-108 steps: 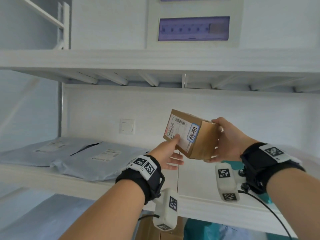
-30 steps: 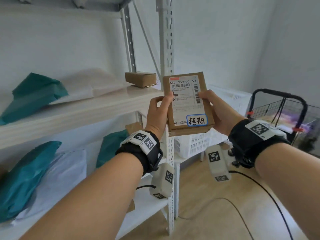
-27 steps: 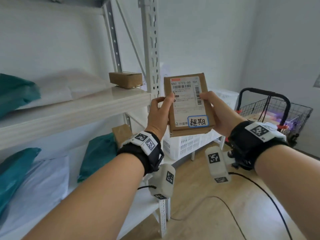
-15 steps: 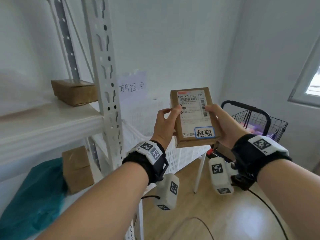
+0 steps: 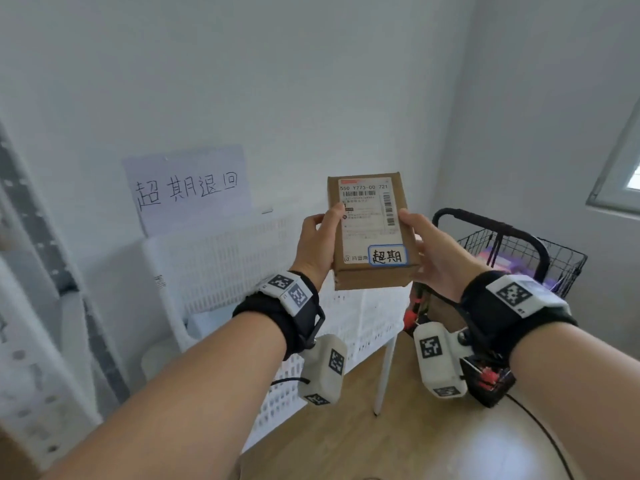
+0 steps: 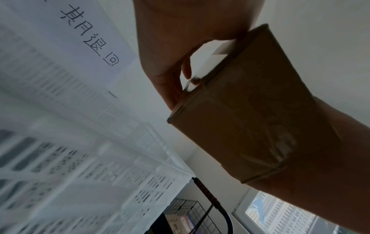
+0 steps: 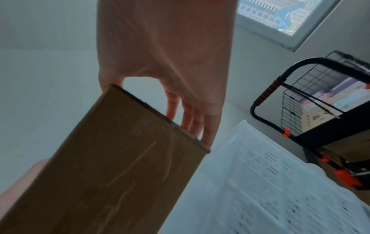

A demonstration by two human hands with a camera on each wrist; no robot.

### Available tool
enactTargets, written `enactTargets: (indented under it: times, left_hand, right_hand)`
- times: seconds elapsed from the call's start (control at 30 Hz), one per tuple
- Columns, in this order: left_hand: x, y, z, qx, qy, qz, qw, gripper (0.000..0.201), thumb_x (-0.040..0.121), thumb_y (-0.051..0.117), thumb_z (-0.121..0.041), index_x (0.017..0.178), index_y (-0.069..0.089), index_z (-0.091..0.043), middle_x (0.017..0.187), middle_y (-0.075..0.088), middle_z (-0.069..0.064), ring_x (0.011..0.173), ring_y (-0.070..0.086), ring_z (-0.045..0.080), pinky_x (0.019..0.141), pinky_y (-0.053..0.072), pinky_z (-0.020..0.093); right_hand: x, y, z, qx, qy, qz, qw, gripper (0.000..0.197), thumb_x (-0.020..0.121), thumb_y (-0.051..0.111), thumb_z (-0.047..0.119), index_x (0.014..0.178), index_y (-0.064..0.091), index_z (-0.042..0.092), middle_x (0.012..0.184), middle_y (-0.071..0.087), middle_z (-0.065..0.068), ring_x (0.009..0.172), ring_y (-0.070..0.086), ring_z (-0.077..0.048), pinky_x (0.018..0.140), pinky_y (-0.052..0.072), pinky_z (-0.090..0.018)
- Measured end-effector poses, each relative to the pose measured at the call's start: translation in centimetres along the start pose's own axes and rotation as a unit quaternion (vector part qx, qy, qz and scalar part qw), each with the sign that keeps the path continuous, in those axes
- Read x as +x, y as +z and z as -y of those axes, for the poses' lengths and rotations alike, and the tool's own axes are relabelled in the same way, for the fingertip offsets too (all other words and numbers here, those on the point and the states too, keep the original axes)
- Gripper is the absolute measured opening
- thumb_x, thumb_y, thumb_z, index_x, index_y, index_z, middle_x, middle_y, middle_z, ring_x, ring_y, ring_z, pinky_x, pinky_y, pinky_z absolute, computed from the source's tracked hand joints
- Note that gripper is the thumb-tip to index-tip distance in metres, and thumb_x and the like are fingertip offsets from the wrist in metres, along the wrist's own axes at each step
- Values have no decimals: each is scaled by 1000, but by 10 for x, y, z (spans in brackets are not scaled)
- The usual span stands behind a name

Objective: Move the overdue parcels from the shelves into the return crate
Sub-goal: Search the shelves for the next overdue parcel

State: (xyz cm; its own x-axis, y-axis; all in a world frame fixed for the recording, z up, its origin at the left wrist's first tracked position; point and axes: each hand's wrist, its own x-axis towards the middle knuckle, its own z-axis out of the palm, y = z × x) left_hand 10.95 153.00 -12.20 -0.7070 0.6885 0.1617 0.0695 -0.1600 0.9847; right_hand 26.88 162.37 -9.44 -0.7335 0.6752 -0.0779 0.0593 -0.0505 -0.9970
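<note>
Both grips closed on one brown cardboard parcel (image 5: 372,233), held upright between them. Left hand (image 5: 317,245) on the left edge: thumb over the front face, fingers (image 6: 174,93) curled behind the box. Right hand (image 5: 431,256) on the right edge: thumb on the front, fingers (image 7: 192,120) spread along the back. Neither grip wide; both clamped on the parcel, nothing else held.

Parcel front facing the head camera. White shipping label (image 5: 367,216) with barcodes, top line reading "550 Y773-00 721". Blue-bordered sticker (image 5: 387,255) with two handwritten characters at lower right of the front. Clear tape across the bottom flap, seen from both wrist views.

White slatted plastic crate (image 5: 221,268) below and to the left of the grips, behind the left forearm; parcel above the crate's near right part, not touching it, not inside. Crate interior mostly hidden. Thin white leg (image 5: 384,372) visible under the crate's right corner.

Paper sign (image 5: 188,188) with four handwritten characters on the wall above the crate, left of the grips. Black wire cart (image 5: 512,251) with red fittings behind and to the right of the right hand, some items inside, too blurred to identify. Window (image 5: 623,178) further right. White perforated shelf upright (image 5: 31,244) far left. Wood floor (image 5: 415,441) below.
</note>
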Motion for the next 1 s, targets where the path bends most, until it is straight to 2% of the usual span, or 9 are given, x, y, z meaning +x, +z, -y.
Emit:
enactTargets:
  times: [0.1, 0.2, 0.3, 0.4, 0.5, 0.63, 0.73, 0.8, 1.0]
  left_hand:
    - [31, 25, -9, 4, 14, -14, 1000, 72, 78, 50, -67, 121, 61, -10, 104, 74, 8, 91, 73, 23, 79, 60, 42]
    - [64, 58, -13, 20, 22, -27, 999, 48, 96, 42, -50, 103, 70, -12, 104, 73, 12, 90, 72, 28, 75, 57, 39]
    - [91, 89, -14, 25, -16, -23, 999, 38, 98, 38, -50, 93, 68, -28, 99, 74, 4, 82, 69, 18, 62, 53, 27]
    - [117, 97, -15, 26, -61, -7, 998, 35, 96, 44, -53, 99, 66, -26, 93, 73, 3, 80, 69, 17, 62, 55, 27]
    - [144, 86, -18, 25, -103, -13, 994, 39, 92, 52, -54, 110, 65, -22, 102, 72, 8, 86, 69, 20, 70, 58, 30]
    - [183, 58, -11, 20, -126, -40, 991, 40, 90, 57, -50, 114, 65, -19, 106, 70, 11, 87, 69, 21, 69, 58, 31]
    - [212, 32, 2, 18, -150, -51, 987, 41, 90, 60, -44, 118, 63, -15, 107, 70, 13, 88, 70, 25, 77, 59, 36]
    - [231, 12, 14, 26, -171, -45, 984, 33, 92, 60, -38, 112, 63, -12, 102, 71, 13, 88, 70, 26, 82, 58, 38]
    - [277, -52, 69, 21, -251, -88, 964, 25, 96, 56, -21, 116, 58, -5, 92, 68, 14, 82, 68, 26, 74, 58, 36]
  right_hand:
    - [40, -29, 14, -21, -5, 26, 999, 38, 92, 54, 52, 114, 66, 25, 110, 72, -8, 107, 67, -27, 95, 53, -47]
    - [77, -62, 30, -55, -6, 43, 998, 34, 94, 53, 50, 111, 66, 23, 103, 74, -6, 98, 68, -22, 86, 57, -40]
    - [118, -92, 40, -67, -13, 37, 997, 31, 93, 55, 48, 107, 66, 22, 96, 75, -4, 89, 69, -20, 80, 57, -36]
    - [159, -109, 45, -57, -11, 31, 998, 31, 92, 57, 48, 105, 66, 22, 92, 76, -1, 89, 69, -20, 82, 56, -36]
    - [198, -107, 47, -50, -5, 55, 997, 33, 92, 56, 49, 108, 66, 22, 98, 76, -2, 94, 69, -23, 85, 55, -38]
    - [246, -87, 47, -71, -9, 76, 995, 26, 94, 55, 45, 99, 66, 22, 84, 75, 1, 83, 65, -20, 81, 54, -38]
    - [284, -68, 43, -111, 6, 111, 988, 27, 94, 53, 44, 101, 67, 21, 94, 73, -3, 86, 65, -23, 84, 53, -40]
    - [310, -52, 37, -143, 17, 128, 981, 29, 94, 53, 43, 104, 67, 19, 97, 72, -7, 86, 65, -25, 84, 54, -40]
    - [398, 16, 4, -254, 98, 203, 941, 37, 90, 57, 39, 117, 62, 13, 111, 69, -15, 93, 67, -31, 94, 53, -48]
